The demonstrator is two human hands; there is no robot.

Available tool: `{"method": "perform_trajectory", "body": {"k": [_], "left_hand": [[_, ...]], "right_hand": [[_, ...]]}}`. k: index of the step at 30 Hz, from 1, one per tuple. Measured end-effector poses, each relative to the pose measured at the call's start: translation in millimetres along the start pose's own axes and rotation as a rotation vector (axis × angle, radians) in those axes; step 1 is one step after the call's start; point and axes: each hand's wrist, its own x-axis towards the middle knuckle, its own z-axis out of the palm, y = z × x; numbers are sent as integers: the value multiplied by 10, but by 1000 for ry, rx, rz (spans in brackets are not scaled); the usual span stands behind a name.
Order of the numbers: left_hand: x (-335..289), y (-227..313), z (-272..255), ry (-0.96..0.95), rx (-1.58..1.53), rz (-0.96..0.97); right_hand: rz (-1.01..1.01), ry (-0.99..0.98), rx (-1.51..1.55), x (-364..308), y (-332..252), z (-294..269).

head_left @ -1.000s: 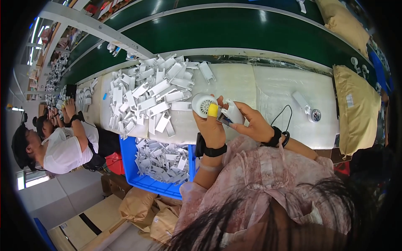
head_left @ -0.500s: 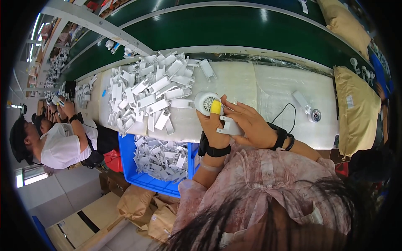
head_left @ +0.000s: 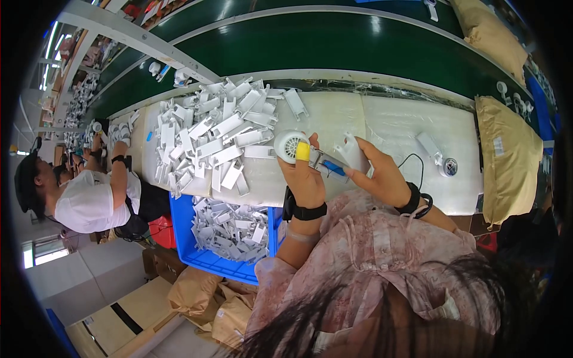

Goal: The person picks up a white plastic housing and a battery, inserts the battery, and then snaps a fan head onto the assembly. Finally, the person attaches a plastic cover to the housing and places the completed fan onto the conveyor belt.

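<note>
My left hand [head_left: 304,182] is closed around a small white handheld fan [head_left: 290,148], its round grille facing up. Yellow wrapping covers the thumb that rests by the grille. The fan's handle points right, with a blue battery-like cylinder [head_left: 333,167] showing in its uncovered side. Just right of it, my right hand [head_left: 382,176] pinches a white plastic handle cover [head_left: 353,154] with prongs at one end. The cover stands tilted above the handle's end; whether they touch I cannot tell. To the left, a heap of white plastic covers [head_left: 209,140] lies on the pale padded worktop [head_left: 334,113].
A blue bin [head_left: 185,238] of white parts stands below the heap. Another fan [head_left: 427,143], a round part [head_left: 448,167] and a black cord [head_left: 412,160] lie right. A brown sack [head_left: 507,161] borders the worktop. Beyond runs a green conveyor [head_left: 310,48]. A co-worker [head_left: 89,200] works at left.
My right hand has moved off the fan's handle to the right and now holds the white cover up. The handle's blue cylinder has come into view. The left hand has barely moved.
</note>
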Motion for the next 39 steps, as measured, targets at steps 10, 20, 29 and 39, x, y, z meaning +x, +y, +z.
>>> {"method": "perform_trajectory", "body": {"k": [10,20,29,39], "left_hand": [[12,-45,41,12,38,31],[-55,-27,43,-29,-6,-84],[-68,-82,42,-26,56,-23],[-180,-23,131,-48,132,37]], "right_hand": [[72,-22,343,-1,259,210],[-54,-129,277,-1,212,158],[-24,-192,331,-1,214,154],[-390,-139,-247,-1,205,159]]}}
